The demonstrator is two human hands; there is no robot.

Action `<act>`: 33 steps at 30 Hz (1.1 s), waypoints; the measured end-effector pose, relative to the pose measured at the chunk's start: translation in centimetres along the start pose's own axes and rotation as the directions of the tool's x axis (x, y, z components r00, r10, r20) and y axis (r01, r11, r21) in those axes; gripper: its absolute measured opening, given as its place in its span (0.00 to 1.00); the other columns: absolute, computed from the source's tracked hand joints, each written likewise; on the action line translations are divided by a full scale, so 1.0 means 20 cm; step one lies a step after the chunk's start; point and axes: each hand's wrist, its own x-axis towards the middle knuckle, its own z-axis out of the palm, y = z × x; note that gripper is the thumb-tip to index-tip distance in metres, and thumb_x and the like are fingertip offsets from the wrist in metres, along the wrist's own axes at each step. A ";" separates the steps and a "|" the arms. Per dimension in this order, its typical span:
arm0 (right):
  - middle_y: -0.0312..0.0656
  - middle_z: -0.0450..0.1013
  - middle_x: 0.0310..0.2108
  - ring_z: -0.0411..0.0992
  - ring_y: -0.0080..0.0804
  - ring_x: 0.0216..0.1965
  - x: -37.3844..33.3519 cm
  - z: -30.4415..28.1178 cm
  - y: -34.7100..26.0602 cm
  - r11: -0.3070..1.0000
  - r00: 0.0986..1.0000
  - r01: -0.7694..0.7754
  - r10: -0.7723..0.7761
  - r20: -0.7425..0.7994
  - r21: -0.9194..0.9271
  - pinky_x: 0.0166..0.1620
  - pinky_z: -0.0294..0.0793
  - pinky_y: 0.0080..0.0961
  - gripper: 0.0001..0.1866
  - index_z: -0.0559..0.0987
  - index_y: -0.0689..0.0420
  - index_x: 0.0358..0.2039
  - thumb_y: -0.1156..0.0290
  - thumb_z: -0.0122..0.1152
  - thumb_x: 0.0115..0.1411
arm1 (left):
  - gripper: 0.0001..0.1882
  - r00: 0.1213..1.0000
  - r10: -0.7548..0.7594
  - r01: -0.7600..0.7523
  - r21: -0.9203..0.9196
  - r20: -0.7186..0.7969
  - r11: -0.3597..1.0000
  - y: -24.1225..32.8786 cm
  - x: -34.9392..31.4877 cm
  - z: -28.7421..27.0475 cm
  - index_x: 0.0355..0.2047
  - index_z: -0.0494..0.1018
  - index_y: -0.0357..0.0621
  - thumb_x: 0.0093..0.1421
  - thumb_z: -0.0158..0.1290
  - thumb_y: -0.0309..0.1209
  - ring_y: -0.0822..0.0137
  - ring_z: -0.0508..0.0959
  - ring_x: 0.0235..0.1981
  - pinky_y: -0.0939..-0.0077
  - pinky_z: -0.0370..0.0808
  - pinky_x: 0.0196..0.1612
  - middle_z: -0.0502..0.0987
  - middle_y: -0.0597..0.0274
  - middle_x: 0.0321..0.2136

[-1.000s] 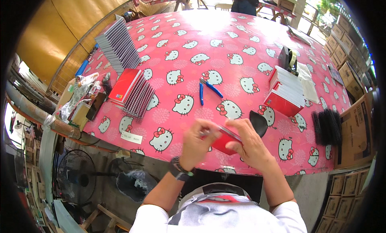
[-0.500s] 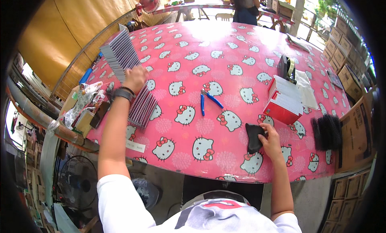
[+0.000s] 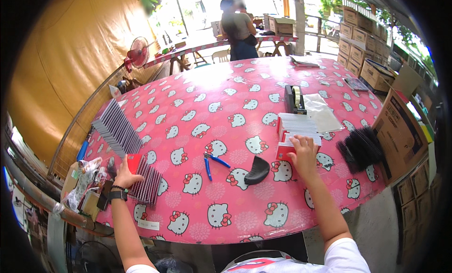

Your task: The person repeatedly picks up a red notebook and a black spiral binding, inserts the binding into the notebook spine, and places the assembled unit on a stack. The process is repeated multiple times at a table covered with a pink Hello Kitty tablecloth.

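Note:
On the table's left side, a long row of thin grey-edged flat packs [image 3: 120, 127] leans in a slanting line. My left hand [image 3: 125, 176] grips a flat red pack [image 3: 134, 163] against the near part of that row; some fingers are hidden behind it. At the right, my right hand [image 3: 305, 150] has its fingers over the white edges of a block of red-and-white packs [image 3: 294, 127], thumb at the red front. A curved black piece of ribbed material [image 3: 258, 171] lies alone between the hands. Blue-handled nippers [image 3: 214, 162] rest left of it, handles spread.
A tape dispenser [image 3: 295, 99] and a clear plastic sheet [image 3: 322, 114] lie beyond the red packs. Black mesh pieces [image 3: 360, 149] sit by a cardboard box [image 3: 400, 136] at right. Bagged clutter [image 3: 84, 181] borders the left edge. A person [image 3: 240, 30] stands at the far table.
My right hand has let go of the black piece and moved onto the red-and-white packs. My left hand now has a red pack at the row's nearer part. The view has tilted up.

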 end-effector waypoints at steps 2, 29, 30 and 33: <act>0.36 0.73 0.43 0.67 0.34 0.48 0.04 0.03 0.17 0.997 0.998 0.050 -0.053 0.044 0.065 0.50 0.62 0.37 0.21 0.78 0.53 0.42 0.70 0.70 0.44 | 0.68 0.997 -0.003 0.007 0.050 -0.072 0.999 0.10 -0.04 -0.02 0.69 0.37 0.51 0.34 0.70 0.47 0.43 0.53 0.65 0.49 0.51 0.66 0.54 0.44 0.64; 0.43 0.76 0.32 0.74 0.33 0.34 -0.48 -0.13 -0.29 0.153 0.865 -0.502 0.110 0.490 0.851 0.40 0.72 0.31 0.08 0.79 0.58 0.34 0.66 0.60 0.61 | 0.15 0.483 0.701 -0.793 0.078 -0.524 0.604 1.48 -1.15 0.78 0.45 0.76 0.46 0.56 0.55 0.23 0.59 0.77 0.40 0.58 0.66 0.54 0.77 0.57 0.38; 0.42 0.76 0.33 0.74 0.31 0.34 -0.49 -0.13 -0.31 0.122 0.880 -0.472 0.123 0.458 0.873 0.40 0.72 0.30 0.08 0.80 0.58 0.34 0.67 0.59 0.61 | 0.16 0.491 0.693 -0.815 0.003 -0.528 0.580 1.50 -1.16 0.83 0.45 0.76 0.47 0.56 0.55 0.24 0.60 0.77 0.40 0.58 0.64 0.56 0.77 0.59 0.38; 0.42 0.76 0.32 0.74 0.30 0.34 -0.41 -0.15 -0.15 0.536 0.924 -0.362 0.096 0.371 0.763 0.40 0.72 0.29 0.07 0.80 0.57 0.33 0.68 0.58 0.61 | 0.14 0.489 0.716 -0.867 -0.191 -0.499 0.460 1.43 -1.10 0.88 0.43 0.77 0.45 0.56 0.54 0.22 0.60 0.77 0.35 0.67 0.66 0.47 0.78 0.59 0.34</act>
